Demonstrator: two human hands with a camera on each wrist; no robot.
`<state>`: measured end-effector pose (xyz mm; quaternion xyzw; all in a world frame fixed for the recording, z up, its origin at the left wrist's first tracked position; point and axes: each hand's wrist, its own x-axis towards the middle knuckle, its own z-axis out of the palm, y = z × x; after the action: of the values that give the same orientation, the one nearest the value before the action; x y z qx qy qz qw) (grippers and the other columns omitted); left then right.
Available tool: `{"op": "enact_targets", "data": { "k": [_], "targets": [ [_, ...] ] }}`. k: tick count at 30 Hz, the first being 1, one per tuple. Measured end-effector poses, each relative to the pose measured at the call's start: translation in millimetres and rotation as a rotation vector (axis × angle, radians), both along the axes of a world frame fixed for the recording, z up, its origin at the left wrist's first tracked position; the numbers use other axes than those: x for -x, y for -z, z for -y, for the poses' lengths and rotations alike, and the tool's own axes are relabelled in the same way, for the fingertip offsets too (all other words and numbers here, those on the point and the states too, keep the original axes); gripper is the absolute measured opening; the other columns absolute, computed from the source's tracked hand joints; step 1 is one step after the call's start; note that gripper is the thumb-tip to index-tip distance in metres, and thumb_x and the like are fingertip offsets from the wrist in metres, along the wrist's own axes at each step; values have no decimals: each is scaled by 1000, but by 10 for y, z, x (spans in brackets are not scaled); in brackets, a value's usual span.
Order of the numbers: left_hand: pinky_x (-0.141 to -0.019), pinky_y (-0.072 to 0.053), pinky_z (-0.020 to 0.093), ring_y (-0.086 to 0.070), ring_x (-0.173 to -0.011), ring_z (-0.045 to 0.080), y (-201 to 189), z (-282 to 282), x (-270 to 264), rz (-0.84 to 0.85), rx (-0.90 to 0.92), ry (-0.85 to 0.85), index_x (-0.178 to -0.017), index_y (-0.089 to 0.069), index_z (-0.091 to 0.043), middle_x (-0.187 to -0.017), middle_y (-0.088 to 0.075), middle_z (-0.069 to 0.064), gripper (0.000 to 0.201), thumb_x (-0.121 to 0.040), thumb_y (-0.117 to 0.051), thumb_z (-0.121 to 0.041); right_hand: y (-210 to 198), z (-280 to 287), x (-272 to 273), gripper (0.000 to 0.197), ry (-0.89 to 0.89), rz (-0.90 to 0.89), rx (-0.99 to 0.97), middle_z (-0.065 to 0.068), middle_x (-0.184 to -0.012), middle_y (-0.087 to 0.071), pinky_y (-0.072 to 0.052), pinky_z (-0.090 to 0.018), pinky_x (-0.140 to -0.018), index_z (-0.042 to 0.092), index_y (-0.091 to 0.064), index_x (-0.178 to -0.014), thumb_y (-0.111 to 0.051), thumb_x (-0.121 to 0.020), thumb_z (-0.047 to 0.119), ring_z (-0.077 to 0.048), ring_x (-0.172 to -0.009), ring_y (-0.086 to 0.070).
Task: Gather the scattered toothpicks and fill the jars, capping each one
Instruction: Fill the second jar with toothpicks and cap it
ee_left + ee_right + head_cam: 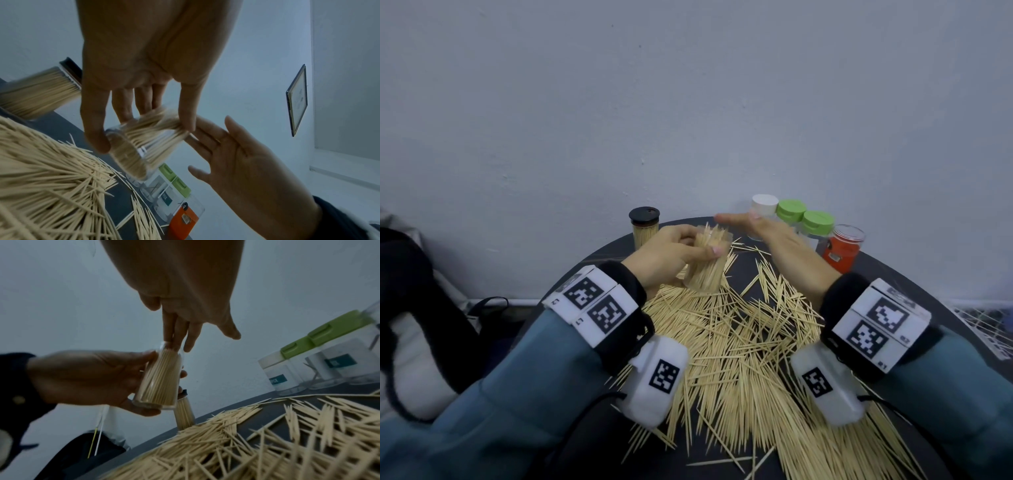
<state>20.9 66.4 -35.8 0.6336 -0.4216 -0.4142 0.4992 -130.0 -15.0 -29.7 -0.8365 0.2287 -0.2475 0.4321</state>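
Note:
My left hand (674, 253) grips a clear jar (709, 263) packed with upright toothpicks and holds it above the dark round table (602, 257). Its thumb and fingers curl round the jar (144, 142) wall. My right hand (767, 236) is flat with straight fingers over the jar's uncapped mouth, and its fingertips (174, 344) touch the toothpick ends. The jar (160, 379) has no cap on. A big pile of loose toothpicks (739, 342) covers the table below both wrists.
A full jar with a black cap (644, 226) stands at the table's back left. At the back right stand a white-capped jar (764, 205), two green-lidded jars (804, 216) and an orange-labelled clear jar (842, 248). A wall rises right behind the table.

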Motion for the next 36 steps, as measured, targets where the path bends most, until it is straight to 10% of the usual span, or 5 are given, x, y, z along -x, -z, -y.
{"op": "enact_targets", "data": {
  "k": [5,11,14,22,36],
  "targets": [
    [-69,-50,30,-61,-98,17,0,-22,2,42,11,-5,-122,-55,-14,-112,-66,3,42,-82,-67,-14,16,-57,-3,43,-48,-45,24,34,-110,-45,-18,16,-74,29,-58,-123,-23,-100,37,33,-89,-38],
    [-76,-48,31,-60,-105,19,2,-10,-20,77,67,-24,-116,-58,-19,-112,-64,3,49,-72,-76,-8,-10,29,-6,42,86,101,147,11,-111,-65,-28,7,-85,17,-70,-103,-30,-101,28,16,-100,-51],
    [-86,-48,37,-61,-104,21,7,-13,-38,101,102,-29,-105,-60,-25,-114,-63,6,49,-66,-79,-4,4,22,-11,40,42,69,205,3,-99,-71,-40,-16,-95,11,-75,-89,-38,-99,25,0,-96,-61],
    [-90,-45,25,-61,-106,14,-5,-32,-25,149,142,78,-100,-58,-19,-110,-65,1,53,-60,-79,8,-54,20,11,6,101,86,408,5,-84,-58,-38,-27,-76,30,-72,-85,-70,-79,28,-9,-84,-50],
    [-93,-44,27,-60,-105,14,48,-15,-4,233,131,100,-96,-60,-24,-106,-65,-3,53,-57,-83,3,-19,7,-42,12,93,-58,591,16,-75,-51,-34,-41,-81,34,-71,-74,-73,-69,45,7,-69,-39]
  ]
}}
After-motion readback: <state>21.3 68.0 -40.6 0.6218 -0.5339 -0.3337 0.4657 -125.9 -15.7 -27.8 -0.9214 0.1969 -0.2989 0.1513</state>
